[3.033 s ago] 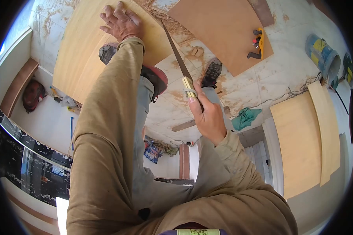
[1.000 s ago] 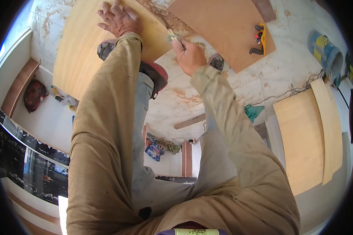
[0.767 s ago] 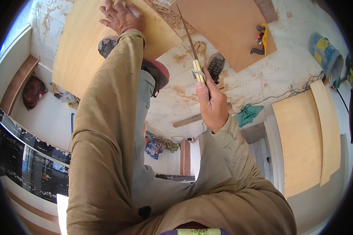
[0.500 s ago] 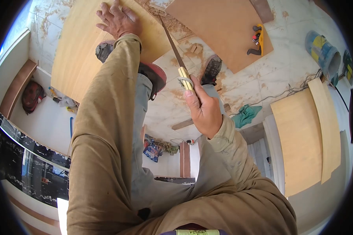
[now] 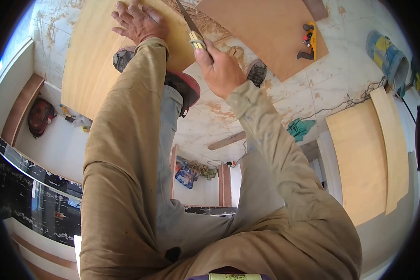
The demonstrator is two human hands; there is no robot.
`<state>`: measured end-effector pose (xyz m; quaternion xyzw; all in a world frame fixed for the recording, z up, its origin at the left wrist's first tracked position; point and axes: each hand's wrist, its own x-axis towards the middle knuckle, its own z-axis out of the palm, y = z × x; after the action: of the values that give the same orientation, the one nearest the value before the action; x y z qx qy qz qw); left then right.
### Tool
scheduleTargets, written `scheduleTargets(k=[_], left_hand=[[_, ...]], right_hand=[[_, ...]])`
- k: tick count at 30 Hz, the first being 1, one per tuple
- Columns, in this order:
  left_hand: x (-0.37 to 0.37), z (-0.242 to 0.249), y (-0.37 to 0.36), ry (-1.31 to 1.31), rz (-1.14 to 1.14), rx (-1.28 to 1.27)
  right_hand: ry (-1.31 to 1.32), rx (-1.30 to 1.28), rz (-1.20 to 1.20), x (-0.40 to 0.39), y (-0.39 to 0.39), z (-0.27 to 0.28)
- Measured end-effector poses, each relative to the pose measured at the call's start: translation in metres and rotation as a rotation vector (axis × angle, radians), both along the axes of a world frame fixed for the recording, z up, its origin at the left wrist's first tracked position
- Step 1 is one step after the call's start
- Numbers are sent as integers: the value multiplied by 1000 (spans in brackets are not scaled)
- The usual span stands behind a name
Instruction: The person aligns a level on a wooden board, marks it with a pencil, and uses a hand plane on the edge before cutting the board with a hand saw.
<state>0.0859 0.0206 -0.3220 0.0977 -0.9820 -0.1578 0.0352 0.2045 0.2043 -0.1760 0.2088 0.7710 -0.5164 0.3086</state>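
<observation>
My left hand (image 5: 140,22) lies flat with fingers spread on a pale wooden board (image 5: 91,60) at the upper left. One of my shoes (image 5: 183,88) is against that board's lower edge. My right hand (image 5: 221,70) is closed around the yellowish handle of a handsaw (image 5: 197,40). Its dark narrow blade points up and left along the board's right edge, and the tip is cut off by the top of the view. Sawdust and shavings (image 5: 205,23) lie beside the blade.
A browner board (image 5: 261,32) lies to the right with a yellow hand plane (image 5: 308,42) on it. A stained bucket (image 5: 387,60) lies tipped at the right. Other items are a green cloth (image 5: 300,129), a wood strip (image 5: 226,140), cables (image 5: 343,103) and leaning panels (image 5: 359,163).
My right hand has pushed the saw forward, up and to the left, so more of the blade is out of view. My left hand stays pressed on the board.
</observation>
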Motion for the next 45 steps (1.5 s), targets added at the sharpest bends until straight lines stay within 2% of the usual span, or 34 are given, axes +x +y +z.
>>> scheduleTargets(k=[2,3,5,8,9,10,11,12,14,16,18,20,22,24,25,27,29,31,34,37,39,42,43,45], left_hand=[[1,-4,-7,-2,-6,-22],[-1,-8,-5,-2,-11,-25],[-3,-5,-1,12,-25,-15],[-4,-2,-4,11,-16,-28],[0,0,-1,0,-12,-26],[1,-1,1,-8,-10,-15],[0,-3,0,-4,-2,-10],[-1,-3,-3,-6,-1,-7],[5,-5,-8,-3,-28,-30],[-2,-11,-5,12,-25,-30],[0,-6,-5,-7,-31,-27],[-1,0,-2,-31,-26,-22],[-2,1,-1,-24,-6,-22],[0,0,-2,-15,-5,-25],[-1,-3,-2,-15,-12,-25],[0,-4,-5,-16,-20,-25],[1,-3,-4,-13,-11,-21],[4,0,1,-27,-14,-13],[-5,2,-3,-10,0,-12],[-4,-1,3,-8,-10,26],[0,-2,-3,-12,-14,1],[0,-1,-2,-20,-4,12],[3,-1,0,-28,-6,19],[-1,-1,-3,-15,4,17]], right_hand=[[36,57,7,-5,-11,-27],[22,58,58,0,-3,2],[-18,20,-20,46,14,59],[68,20,-63,55,17,61],[-110,-9,0,25,14,39],[-36,43,13,4,-1,-4],[50,88,30,-18,-13,-24],[23,64,26,-17,-14,-25],[-53,34,10,-5,-7,-10],[40,16,-52,47,17,54],[37,5,-36,58,23,68],[-55,5,37,39,26,44],[28,20,26,-6,3,-11],[103,102,21,-19,-14,-31],[54,74,15,2,-9,-19],[7,2,-37,43,18,42],[38,11,-46,63,29,68],[26,32,-18,58,24,50],[106,46,-3,-12,-11,-38],[67,38,-10,23,4,-1],[82,14,-68,78,28,56],[123,-14,-85,79,32,51],[-11,-14,2,51,26,24],[137,44,18,-1,-6,-42]])
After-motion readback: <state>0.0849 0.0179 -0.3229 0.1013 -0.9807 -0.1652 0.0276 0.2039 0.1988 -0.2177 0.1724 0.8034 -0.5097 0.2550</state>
